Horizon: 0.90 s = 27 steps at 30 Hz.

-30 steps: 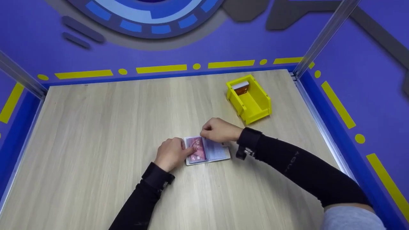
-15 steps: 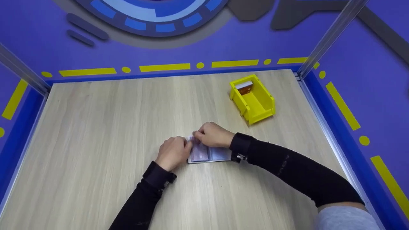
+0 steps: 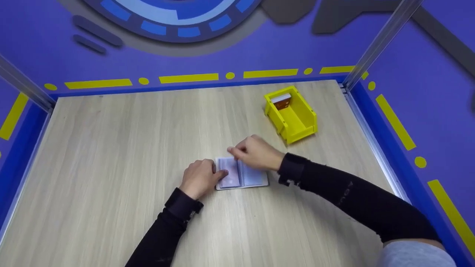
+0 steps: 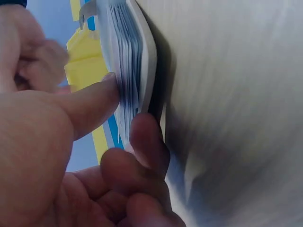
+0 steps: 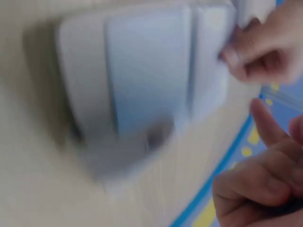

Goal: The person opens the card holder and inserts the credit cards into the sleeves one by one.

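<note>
An opened card holder (image 3: pixel 252 177) with pale clear sleeves lies on the wooden table in the head view. At its left edge my left hand (image 3: pixel 199 178) pinches it, the thumb on the sleeves. The left wrist view shows a thick stack of sleeve edges (image 4: pixel 125 61) between that thumb (image 4: pixel 97 104) and the fingers below. My right hand (image 3: pixel 258 152) hovers over the holder's top edge, index finger stretched out and the other fingers curled. Seen from the right wrist, this hand (image 5: pixel 255 184) holds nothing and is apart from the blurred holder (image 5: pixel 147 71).
A yellow bin (image 3: pixel 293 115) stands behind and to the right of the holder. Inside, against its back wall, leans a small stack of cards (image 3: pixel 281 101), brown-red in front. Blue-purple panels (image 3: pixel 207 63) bound the table at the back and sides.
My right hand went left across the holder's left page, then drew back to the right. The red card on that page is now covered by a pale sleeve. My left hand stays at the edge.
</note>
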Each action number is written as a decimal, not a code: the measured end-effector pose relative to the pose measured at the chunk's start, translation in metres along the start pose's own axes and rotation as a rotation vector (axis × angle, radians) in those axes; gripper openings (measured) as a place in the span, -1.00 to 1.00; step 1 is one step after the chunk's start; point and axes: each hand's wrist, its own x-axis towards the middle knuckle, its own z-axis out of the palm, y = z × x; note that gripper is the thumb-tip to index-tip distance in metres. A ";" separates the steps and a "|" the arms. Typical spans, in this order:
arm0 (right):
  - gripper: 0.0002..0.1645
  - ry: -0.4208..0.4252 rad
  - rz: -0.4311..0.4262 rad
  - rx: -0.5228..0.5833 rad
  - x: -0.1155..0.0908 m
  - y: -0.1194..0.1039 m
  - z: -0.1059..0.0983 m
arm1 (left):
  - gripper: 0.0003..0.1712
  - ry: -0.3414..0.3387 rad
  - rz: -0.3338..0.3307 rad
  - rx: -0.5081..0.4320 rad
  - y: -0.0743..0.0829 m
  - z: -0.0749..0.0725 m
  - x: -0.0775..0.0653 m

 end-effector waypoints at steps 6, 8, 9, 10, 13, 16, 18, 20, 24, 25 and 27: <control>-0.43 0.157 0.051 0.048 0.005 0.010 -0.058 | -0.47 0.017 -0.009 -0.023 -0.002 -0.001 -0.001; -0.46 0.213 0.057 0.012 0.008 0.017 -0.076 | -0.47 0.017 -0.016 -0.028 -0.002 -0.001 -0.001; -0.46 0.237 0.066 -0.015 0.010 0.022 -0.085 | -0.48 0.016 -0.019 -0.031 -0.002 -0.001 -0.001; -0.46 0.260 0.076 -0.055 0.013 0.027 -0.093 | -0.48 0.015 -0.020 -0.031 -0.002 -0.001 -0.002; -0.52 0.311 0.120 -0.201 0.021 0.043 -0.113 | -0.48 0.021 -0.022 -0.031 -0.002 -0.002 -0.002; -0.56 0.313 0.173 -0.304 0.029 0.060 -0.127 | -0.48 0.026 -0.020 -0.033 -0.002 -0.001 -0.001; -0.58 0.311 0.227 -0.347 0.032 0.071 -0.132 | -0.48 0.027 -0.017 -0.037 -0.002 -0.001 -0.001; -0.62 0.318 0.265 -0.397 0.035 0.081 -0.135 | -0.48 0.026 -0.015 -0.041 -0.002 -0.001 -0.001; -0.68 0.339 0.287 -0.572 0.039 0.099 -0.134 | -0.48 0.019 -0.018 -0.044 -0.001 0.000 0.000; -0.70 0.334 0.280 -0.609 0.040 0.104 -0.133 | -0.48 0.014 -0.020 -0.044 -0.001 0.001 0.000; -0.70 0.318 0.266 -0.667 0.042 0.112 -0.130 | -0.48 0.005 -0.023 -0.045 0.000 0.002 0.000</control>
